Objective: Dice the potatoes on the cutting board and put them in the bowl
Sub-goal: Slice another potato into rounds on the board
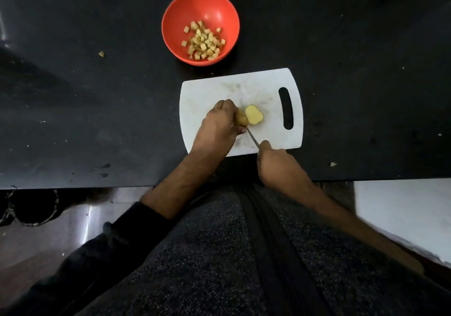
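Fingertips close to the blade on a small potato

Left hand [218, 122] curls over the uncut part of the potato [241, 119], fingers bent round it and pinning it to the cutting board [210, 88]. Right hand [273, 159] is wrapped round the knife handle at the near edge of the board, with the thin blade of the knife [252, 137] running up and left to the cut. Risk lies right there, in my judgement: the piece is small and rounded, the holding fingers sit just beside the edge, and a roll or a slip on the wet face could bring the blade onto them. A slice [254, 118] lies flat just right of the cut, pale yellow and moist, touching the held piece, which shows brown skin. Loose cubes might skid off the smooth board; two scraps already lie on the dark counter [97, 95]. Farther off, the red bowl [170, 22] holds a heap of dice [203, 42], well apart from the board's far edge
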`<state>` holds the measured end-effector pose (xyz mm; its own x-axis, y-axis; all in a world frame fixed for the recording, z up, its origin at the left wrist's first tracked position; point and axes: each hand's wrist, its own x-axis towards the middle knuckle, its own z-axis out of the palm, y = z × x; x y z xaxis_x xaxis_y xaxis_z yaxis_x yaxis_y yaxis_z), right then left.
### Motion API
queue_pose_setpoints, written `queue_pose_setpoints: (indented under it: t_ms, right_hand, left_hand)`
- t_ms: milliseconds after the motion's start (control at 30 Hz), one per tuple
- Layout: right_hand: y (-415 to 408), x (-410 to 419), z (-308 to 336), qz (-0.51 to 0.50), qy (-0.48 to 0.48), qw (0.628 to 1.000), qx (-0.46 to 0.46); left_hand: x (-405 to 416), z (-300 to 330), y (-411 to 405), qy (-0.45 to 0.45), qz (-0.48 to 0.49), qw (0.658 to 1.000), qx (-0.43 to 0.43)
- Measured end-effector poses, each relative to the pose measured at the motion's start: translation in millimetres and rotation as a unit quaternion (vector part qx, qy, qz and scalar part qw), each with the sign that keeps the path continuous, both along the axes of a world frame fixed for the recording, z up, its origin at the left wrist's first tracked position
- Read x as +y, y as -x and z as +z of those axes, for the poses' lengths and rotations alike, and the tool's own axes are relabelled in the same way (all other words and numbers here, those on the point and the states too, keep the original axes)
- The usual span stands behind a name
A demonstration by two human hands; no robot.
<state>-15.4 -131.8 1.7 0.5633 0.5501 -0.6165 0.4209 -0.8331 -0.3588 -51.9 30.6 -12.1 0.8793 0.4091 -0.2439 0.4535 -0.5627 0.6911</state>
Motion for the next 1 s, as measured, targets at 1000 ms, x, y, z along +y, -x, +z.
queue_pose_setpoints:
  t_ms: [1000]
  right_hand:
    - [-13.3, 24.6, 26.0, 0.025, -0.054, 0.995, -0.075]
  left_hand:
    - [-2.8, 6.0, -3.7, -0.059, -0.027, 0.998, 0.001]
